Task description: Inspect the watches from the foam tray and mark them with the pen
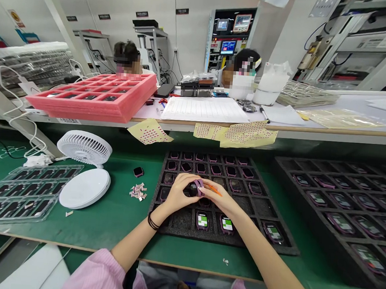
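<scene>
Hands, two, bare: the left hand and the right hand are curled close together, pinching a purple smartwatch between them, just above the black foam tray. An orange pick sticks out from under the right hand's fingers, and I cannot tell if its tip touches the watch. On the left wrist, a black wrist band; on both forearms, pink sleeves. Item, in the tray's near row: watches with green-lit screens, each in its own cell, with more purple watches in the far rows. Just right of the tray, a second black tray, also loaded with watches. Left of the tray, on the green worktop: one loose dark watch, a small heap of pale strips, a white desk fan with its round base, and a clear plastic tray. Beyond the tray, yellow dotted sheets hang from the edge of a raised shelf, which carries a pink foam tray and a ruled paper form. Two co-workers sit past that shelf, their hands out of my view.
</scene>
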`<state>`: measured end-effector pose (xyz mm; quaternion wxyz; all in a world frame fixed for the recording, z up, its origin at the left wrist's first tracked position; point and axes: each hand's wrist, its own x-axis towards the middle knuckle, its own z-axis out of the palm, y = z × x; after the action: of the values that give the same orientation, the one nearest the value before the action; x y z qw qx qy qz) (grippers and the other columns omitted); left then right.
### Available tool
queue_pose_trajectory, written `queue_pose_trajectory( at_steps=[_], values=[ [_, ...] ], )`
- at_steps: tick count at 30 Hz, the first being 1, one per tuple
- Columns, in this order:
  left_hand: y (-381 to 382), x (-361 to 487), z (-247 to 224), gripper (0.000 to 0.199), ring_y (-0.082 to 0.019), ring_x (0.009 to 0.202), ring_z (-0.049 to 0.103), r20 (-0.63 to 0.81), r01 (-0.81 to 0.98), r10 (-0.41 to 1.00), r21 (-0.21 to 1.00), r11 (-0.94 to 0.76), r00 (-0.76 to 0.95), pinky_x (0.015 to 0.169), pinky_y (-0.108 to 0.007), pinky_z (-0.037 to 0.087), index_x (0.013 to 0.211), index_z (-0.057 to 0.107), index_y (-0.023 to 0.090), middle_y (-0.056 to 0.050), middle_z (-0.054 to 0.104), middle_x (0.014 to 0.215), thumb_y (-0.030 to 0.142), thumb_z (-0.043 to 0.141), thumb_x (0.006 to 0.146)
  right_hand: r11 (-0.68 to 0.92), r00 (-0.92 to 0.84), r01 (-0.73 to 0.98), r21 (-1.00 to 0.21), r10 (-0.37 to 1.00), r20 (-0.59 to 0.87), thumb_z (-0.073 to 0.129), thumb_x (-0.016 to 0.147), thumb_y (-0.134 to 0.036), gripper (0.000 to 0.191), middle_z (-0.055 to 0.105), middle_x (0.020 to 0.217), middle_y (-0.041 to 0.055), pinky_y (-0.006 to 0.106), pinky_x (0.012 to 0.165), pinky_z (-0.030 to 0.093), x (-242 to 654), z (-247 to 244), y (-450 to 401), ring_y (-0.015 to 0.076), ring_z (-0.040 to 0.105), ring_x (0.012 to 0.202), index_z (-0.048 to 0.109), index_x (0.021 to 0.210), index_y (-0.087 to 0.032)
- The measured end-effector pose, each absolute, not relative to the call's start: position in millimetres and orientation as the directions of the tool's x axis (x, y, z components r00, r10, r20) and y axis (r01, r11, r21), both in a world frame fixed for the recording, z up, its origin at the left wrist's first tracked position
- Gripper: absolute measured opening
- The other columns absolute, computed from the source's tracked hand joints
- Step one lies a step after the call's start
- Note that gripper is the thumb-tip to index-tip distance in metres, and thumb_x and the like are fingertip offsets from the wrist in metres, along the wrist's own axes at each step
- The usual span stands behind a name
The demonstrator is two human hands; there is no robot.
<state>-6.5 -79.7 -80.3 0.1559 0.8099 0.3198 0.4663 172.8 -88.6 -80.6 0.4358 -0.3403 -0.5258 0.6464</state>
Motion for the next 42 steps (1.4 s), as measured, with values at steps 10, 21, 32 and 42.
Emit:
queue_pose_trajectory(
  at_steps=[10,21,32,42],
  values=[
    [-82,-7,-84,0.049,-0.025,0.109,0.056,0.639,0.333,0.648,0.556,-0.762,0.416,0.094,-0.045,0.044,0.117,0.058,0.023,-0.009,0.066,0.114,0.021,0.070,0.070,-0.248,-0.433,-0.340,-0.907,0.898,-0.083,0.080,0.064,-0.025,0.037,0.072,0.099,0.0039,0.029,0.082,0.051,176,-75,-93,0.0179,0.066,0.093,0.071,0.100,-0.024],
    [-85,-3,-85,0.049,-0.025,0.107,0.057,0.657,0.320,0.613,0.523,-0.790,0.439,0.093,-0.045,0.045,0.118,0.059,0.023,-0.008,0.066,0.115,0.018,0.070,0.070,-0.106,-0.388,-0.282,-0.954,0.922,0.012,0.080,0.062,-0.028,0.041,0.072,0.094,0.0045,0.037,0.084,0.053,169,-69,-99,0.0215,0.069,0.085,0.069,0.101,-0.022],
    [-73,-8,-91,0.048,-0.019,0.088,0.066,0.480,0.336,0.838,0.769,-0.544,0.260,0.071,-0.031,0.058,0.118,0.058,0.018,-0.012,0.064,0.118,0.016,0.069,0.072,0.173,0.034,-0.259,-0.950,0.985,0.170,0.044,0.089,-0.055,0.047,0.070,0.089,0.0093,0.031,0.059,0.051,169,-78,-90,0.0181,0.063,0.073,0.070,0.101,-0.018],
    [-73,-7,-93,0.049,-0.015,0.076,0.067,0.410,0.307,0.886,0.833,-0.460,0.216,0.065,-0.027,0.058,0.117,0.059,0.016,-0.011,0.067,0.111,0.018,0.070,0.070,0.304,0.214,-0.239,-0.922,0.943,0.256,0.044,0.090,-0.050,0.051,0.068,0.057,0.0067,0.032,0.049,0.050,171,-72,-102,0.0176,0.062,0.048,0.069,0.060,-0.018]
  ],
)
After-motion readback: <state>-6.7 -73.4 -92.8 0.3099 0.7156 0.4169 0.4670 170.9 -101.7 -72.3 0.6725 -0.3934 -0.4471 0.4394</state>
